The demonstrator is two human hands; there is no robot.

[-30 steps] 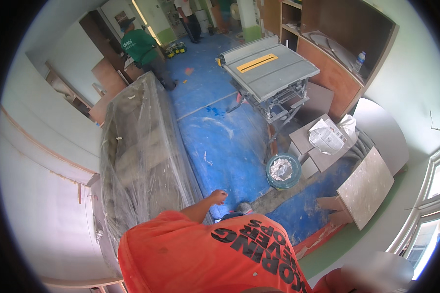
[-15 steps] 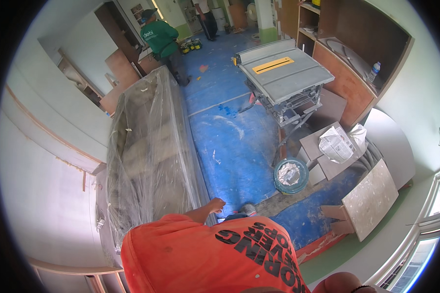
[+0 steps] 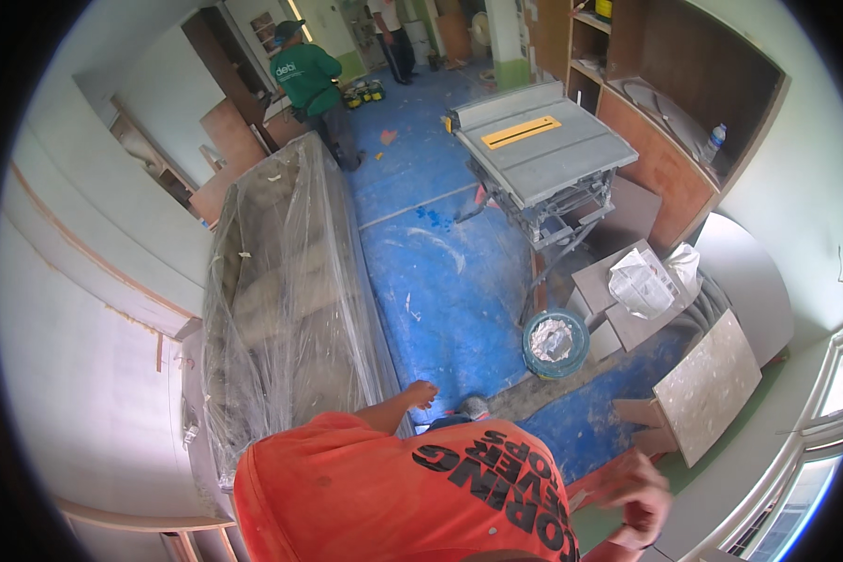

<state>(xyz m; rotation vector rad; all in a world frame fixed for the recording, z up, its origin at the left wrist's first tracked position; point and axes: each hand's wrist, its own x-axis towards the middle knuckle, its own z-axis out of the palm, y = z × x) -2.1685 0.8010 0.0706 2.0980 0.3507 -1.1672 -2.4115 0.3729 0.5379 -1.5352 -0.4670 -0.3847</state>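
Note:
My left hand [image 3: 421, 393] hangs with curled fingers beside the near end of a long sofa wrapped in clear plastic [image 3: 286, 300]; nothing shows in it. My right hand [image 3: 639, 492] is blurred at the lower right with fingers apart, empty, above a red-edged strip of floor. My orange shirt [image 3: 393, 496] fills the bottom of the view. A grey shoe tip [image 3: 475, 406] shows just past my left hand.
A grey table saw on a stand [image 3: 543, 150] stands on the blue floor covering [image 3: 440, 272]. Near it are a blue bucket [image 3: 554, 343], flat grey boards with a white bag [image 3: 646, 281] and a stone-look tile [image 3: 707, 384]. A person in green [image 3: 309, 84] stands far back.
My right hand has come into view at the lower right. The view has tilted, so the saw, bucket and tile sit lower in the picture. My left hand stays by the sofa's end.

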